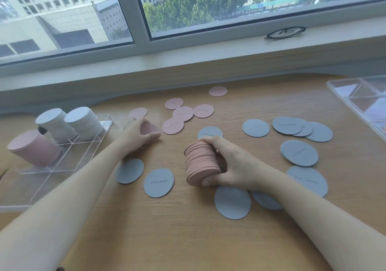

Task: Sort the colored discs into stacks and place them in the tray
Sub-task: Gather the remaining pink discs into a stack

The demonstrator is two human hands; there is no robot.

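Note:
My right hand [234, 164] grips a thick stack of pink discs [201, 163] at the middle of the wooden table, thumb under the stack and fingers over it. My left hand [140, 133] is blurred and holds a single pink disc [149, 128] just above the table. Several loose pink discs [183, 114] lie beyond the hands. Several blue-grey discs [298, 152] are scattered to the right and in front. At the left, a clear tray [69, 160] holds one pink stack [34, 147] and two white stacks [83, 122].
A second clear compartment box [363, 101] sits at the table's right edge. A window sill runs behind the table, with black glasses [285, 32] lying on it. The table's near part [188, 239] shows bare wood between my forearms.

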